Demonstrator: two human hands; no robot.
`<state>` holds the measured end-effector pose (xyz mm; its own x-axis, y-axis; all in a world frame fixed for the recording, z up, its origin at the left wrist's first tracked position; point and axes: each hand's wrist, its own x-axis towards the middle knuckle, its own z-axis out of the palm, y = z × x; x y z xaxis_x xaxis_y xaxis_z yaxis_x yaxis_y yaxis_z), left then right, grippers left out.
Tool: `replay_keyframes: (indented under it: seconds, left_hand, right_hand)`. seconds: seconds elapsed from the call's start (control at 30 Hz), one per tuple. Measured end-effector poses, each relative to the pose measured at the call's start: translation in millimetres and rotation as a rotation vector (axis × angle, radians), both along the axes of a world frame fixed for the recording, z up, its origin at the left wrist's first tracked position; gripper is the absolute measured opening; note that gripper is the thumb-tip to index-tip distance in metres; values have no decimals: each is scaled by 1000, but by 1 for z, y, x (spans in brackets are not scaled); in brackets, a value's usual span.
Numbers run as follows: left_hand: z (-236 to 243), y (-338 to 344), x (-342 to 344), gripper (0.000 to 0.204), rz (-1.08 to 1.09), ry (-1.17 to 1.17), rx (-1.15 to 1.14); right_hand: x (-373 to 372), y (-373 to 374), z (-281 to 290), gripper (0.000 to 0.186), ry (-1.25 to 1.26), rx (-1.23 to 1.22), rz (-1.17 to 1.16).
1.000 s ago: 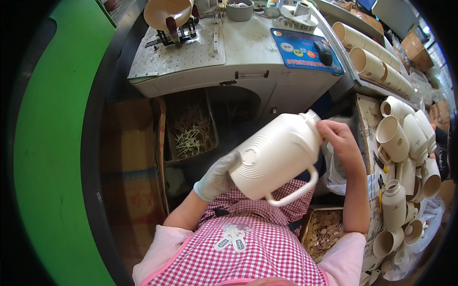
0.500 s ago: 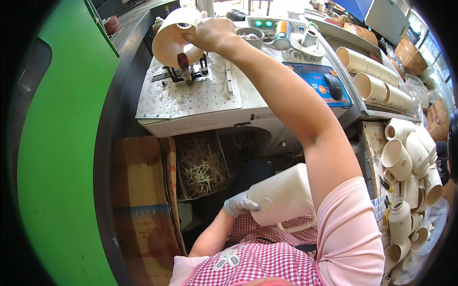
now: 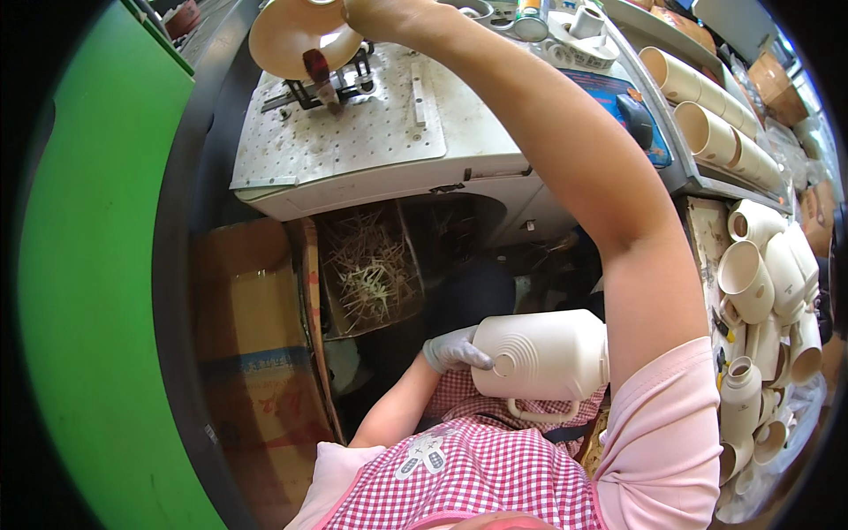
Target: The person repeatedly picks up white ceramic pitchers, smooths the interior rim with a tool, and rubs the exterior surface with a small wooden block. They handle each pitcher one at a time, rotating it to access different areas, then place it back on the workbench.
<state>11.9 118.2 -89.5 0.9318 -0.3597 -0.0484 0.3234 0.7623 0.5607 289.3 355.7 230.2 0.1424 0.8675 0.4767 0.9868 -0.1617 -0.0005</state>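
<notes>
Gloved left hand [image 3: 452,350] at lower centre, fingers closed on the base end of a cream jug [image 3: 543,355] lying sideways over the lap, handle down, likely braced against the body to free the other arm. Right hand [image 3: 375,12] stretched to the top edge, on a tan cone [image 3: 299,34] above a clamp [image 3: 325,75] on the white bench [image 3: 371,132]; grip there cannot be told. More jugs [image 3: 764,283] stacked at right.
</notes>
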Motion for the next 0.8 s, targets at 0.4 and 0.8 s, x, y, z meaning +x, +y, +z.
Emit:
replay_keyframes:
  seconds: [0.4,0.8]
  left_hand:
    - [8,2,4,84,99,83,19]
    - [0,28,-84,69,692,-533,-352]
  right_hand:
    - [-31,-72,25,27,229,33,56]
    - [-95,-573,-129,34,1096,457,-785]
